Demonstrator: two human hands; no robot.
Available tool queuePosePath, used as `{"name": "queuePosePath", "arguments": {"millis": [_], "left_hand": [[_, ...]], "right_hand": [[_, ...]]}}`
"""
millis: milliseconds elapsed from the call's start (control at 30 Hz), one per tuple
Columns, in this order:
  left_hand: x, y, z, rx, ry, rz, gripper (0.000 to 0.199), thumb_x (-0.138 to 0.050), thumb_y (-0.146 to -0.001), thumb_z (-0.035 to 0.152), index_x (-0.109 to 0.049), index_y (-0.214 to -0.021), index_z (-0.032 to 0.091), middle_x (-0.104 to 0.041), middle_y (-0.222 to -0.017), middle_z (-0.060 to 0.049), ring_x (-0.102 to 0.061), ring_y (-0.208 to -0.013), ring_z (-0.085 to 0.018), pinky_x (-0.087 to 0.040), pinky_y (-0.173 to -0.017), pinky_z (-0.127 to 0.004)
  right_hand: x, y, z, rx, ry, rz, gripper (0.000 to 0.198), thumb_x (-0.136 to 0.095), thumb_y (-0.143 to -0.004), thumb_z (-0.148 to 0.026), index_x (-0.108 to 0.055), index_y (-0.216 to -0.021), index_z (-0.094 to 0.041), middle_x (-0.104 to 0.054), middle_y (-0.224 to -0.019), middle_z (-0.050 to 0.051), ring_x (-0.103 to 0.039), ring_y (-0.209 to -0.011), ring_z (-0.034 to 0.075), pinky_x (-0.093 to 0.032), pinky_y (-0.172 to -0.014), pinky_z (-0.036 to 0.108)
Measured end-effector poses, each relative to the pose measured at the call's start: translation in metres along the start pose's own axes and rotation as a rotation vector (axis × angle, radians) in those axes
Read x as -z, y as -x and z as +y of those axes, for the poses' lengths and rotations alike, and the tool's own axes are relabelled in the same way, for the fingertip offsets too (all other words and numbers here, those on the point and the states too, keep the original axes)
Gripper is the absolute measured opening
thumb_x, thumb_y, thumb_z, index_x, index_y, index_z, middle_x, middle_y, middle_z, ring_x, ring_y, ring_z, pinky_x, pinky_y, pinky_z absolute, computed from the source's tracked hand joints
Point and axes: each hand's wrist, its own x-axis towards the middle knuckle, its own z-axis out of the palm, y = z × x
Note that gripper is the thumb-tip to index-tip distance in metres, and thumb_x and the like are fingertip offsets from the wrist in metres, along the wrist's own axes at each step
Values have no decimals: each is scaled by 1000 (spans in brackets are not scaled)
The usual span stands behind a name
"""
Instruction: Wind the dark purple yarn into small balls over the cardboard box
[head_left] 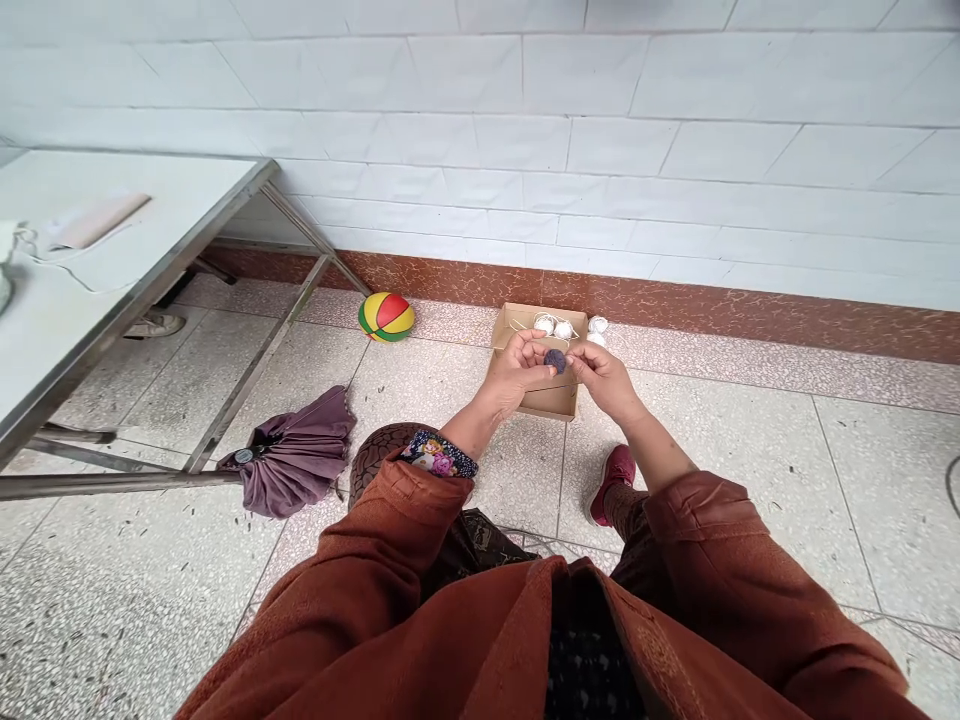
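A small dark, round, fuzzy-looking ball [555, 361] sits between my hands, above a cardboard box on the floor. My left hand [516, 370] pinches the ball with thumb and fingers from the left. At its right edge, my right hand [606, 382] is closed in a pinch, and what the fingertips hold is too small to make out. Under my hands the open cardboard box [551, 402] contains white balls that look like wound yarn [562, 329], with loose white strands. More white balls [598, 325] lie just outside the box's right side.
A yellow, red and green ball [387, 317] rests on the floor near the wall. To the left lies a folded purple umbrella [300, 455] beside the metal-legged table [187, 190]. The tiled wall [675, 150] stands right behind the box.
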Motion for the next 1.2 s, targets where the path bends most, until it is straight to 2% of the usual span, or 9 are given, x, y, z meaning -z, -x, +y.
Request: {"name": "queuePosePath", "arguments": {"millis": [133,300,467,567,633,800,967,1100,1200], "left_hand": [[-6,-23,-6,27,32,136,58,-90,-74,16,-55,-119,23,-69,-91,4,-67,-84,-13,-50,-81,-31],[-10,-41,-10,-7,-162,188,60,-87,-72,7,-53,-119,22,-69,-92,4,-66,-82,-12,-50,-85,-31],[-15,-38,-11,-29,-335,-88,70,-91,-69,12,-54,-127,23,-68,-93,3,-65,-80,-12,-49,-82,-31],[-22,-30,-11,2,-286,-335,78,-92,-71,17,-53,-137,26,-72,-99,0,-70,-87,-15,-51,-84,-33],[-25,-28,-10,2,-205,-380,78,-94,-73,22,-53,-139,28,-74,-103,-2,-73,-92,-17,-53,-87,-35],[-22,-33,-15,-50,-67,-150,70,-96,-71,26,-56,-128,25,-74,-98,1,-71,-91,-15,-52,-91,-34],[-11,-38,-20,-59,-211,48,66,-94,-67,16,-55,-121,23,-69,-89,5,-65,-81,-11,-49,-86,-31],[-3,-30,-16,-5,-338,-145,76,-92,-65,12,-55,-130,23,-67,-86,5,-64,-78,-12,-46,-80,-30],[2,-24,-14,-7,-199,-260,77,-91,-67,16,-54,-134,24,-70,-92,3,-68,-86,-15,-48,-85,-33]], "right_hand": [[-7,12,-2,110,82,-7,24,-63,-103,-45,-70,-91,-26,-66,-85,4,-63,-82,23,-52,-78,38],[8,15,-14,132,28,30,23,-66,-103,-45,-72,-93,-26,-65,-83,3,-60,-76,21,-52,-74,36],[31,8,-9,50,-41,182,26,-71,-98,-51,-75,-90,-26,-66,-85,2,-58,-77,20,-50,-75,35],[38,5,2,-19,-65,240,27,-71,-96,-51,-73,-88,-26,-66,-84,1,-57,-78,20,-49,-77,36],[36,6,8,-64,-83,200,29,-70,-96,-53,-71,-86,-25,-66,-83,1,-57,-77,19,-49,-77,35],[20,15,8,-60,8,108,33,-68,-95,-54,-63,-79,-25,-58,-73,-1,-52,-70,18,-45,-69,33],[13,22,-8,33,25,34,30,-68,-97,-53,-68,-86,-25,-63,-79,2,-56,-73,20,-48,-71,34],[16,12,-7,9,3,82,29,-68,-98,-50,-69,-87,-24,-64,-80,1,-57,-73,19,-48,-72,34],[11,4,1,-30,39,103,33,-65,-99,-53,-66,-84,-24,-64,-79,1,-56,-72,18,-48,-72,33]]}}
